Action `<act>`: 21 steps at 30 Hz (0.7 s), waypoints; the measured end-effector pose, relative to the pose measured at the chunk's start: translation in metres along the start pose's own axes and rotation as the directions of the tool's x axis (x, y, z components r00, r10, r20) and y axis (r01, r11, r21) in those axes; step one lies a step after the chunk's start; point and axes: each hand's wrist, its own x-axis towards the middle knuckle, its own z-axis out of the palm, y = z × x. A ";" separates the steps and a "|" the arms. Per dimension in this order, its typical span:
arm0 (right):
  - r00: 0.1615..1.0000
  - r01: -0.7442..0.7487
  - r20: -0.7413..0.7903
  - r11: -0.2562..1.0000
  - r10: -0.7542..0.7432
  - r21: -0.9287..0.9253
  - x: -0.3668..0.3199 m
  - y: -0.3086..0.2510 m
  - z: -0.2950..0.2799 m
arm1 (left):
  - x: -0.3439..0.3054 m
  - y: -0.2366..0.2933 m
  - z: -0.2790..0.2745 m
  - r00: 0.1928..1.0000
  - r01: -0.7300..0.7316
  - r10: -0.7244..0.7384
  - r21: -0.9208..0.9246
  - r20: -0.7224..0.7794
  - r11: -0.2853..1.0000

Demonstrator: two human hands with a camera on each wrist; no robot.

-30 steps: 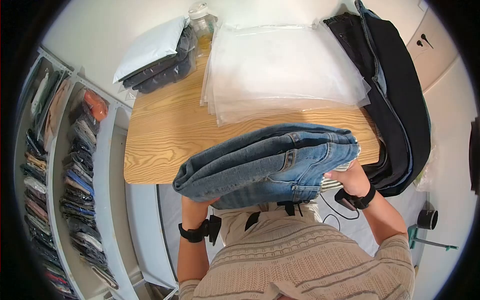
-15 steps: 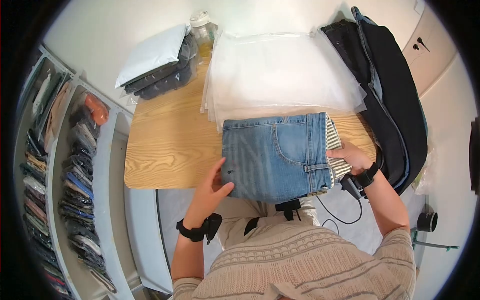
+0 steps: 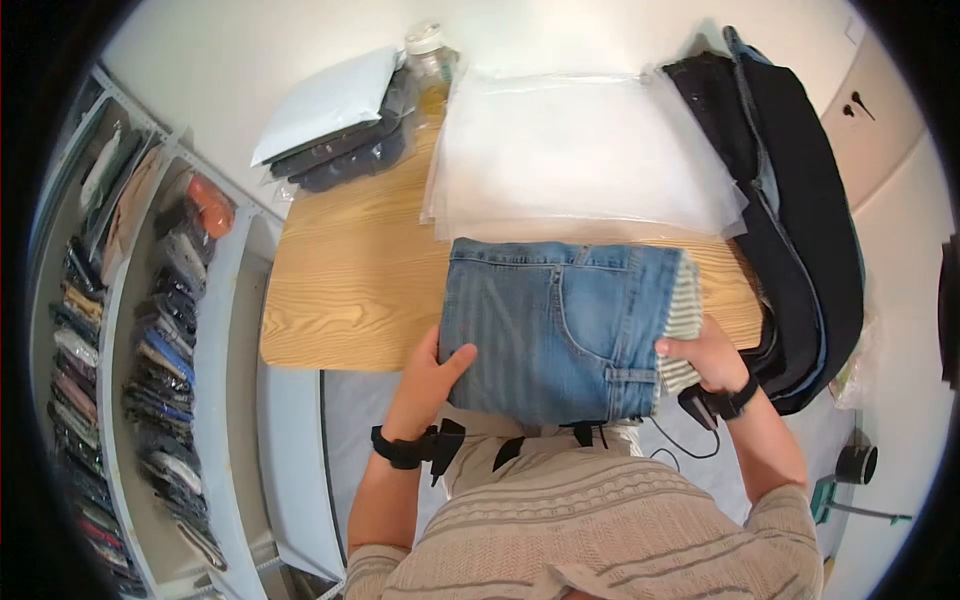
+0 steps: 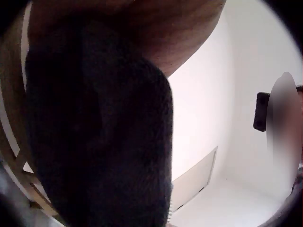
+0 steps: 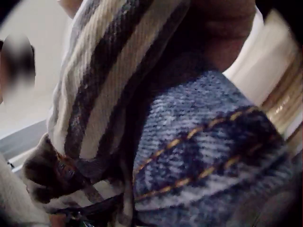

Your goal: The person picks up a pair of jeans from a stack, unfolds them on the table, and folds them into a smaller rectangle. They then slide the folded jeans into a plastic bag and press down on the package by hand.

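Slightly nearer than half a second before, the folded jeans (image 3: 560,325) overhung the table's (image 3: 350,270) near edge; the left hand (image 3: 432,375) grasped their left corner, the right hand (image 3: 705,358) their right edge beside the striped cloth (image 3: 685,310).

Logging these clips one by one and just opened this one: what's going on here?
A person holds folded jeans at the near edge of a wooden table. The left-hand grip pinches the left edge, the right-hand grip the right side, where striped fabric shows. Clear bags lie stacked just behind.
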 end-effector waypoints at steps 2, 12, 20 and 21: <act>0.996 0.087 -0.017 0.991 -0.089 -0.103 -0.017 0.000 0.001 | -0.013 0.005 0.003 0.997 -0.051 0.050 -0.016 -0.055 0.999; 0.698 0.629 -0.007 0.618 -0.716 -0.471 -0.042 0.014 -0.012 | -0.035 0.004 0.007 0.896 -0.430 0.444 0.312 0.029 0.847; 0.786 0.497 -0.091 0.712 -0.612 -0.496 -0.042 0.051 -0.053 | -0.038 0.002 0.001 0.908 -0.419 0.403 0.222 0.117 0.880; 0.832 0.367 -0.260 0.838 -0.490 -0.403 -0.044 0.059 -0.062 | -0.035 0.003 0.003 0.903 -0.429 0.409 0.210 0.135 0.878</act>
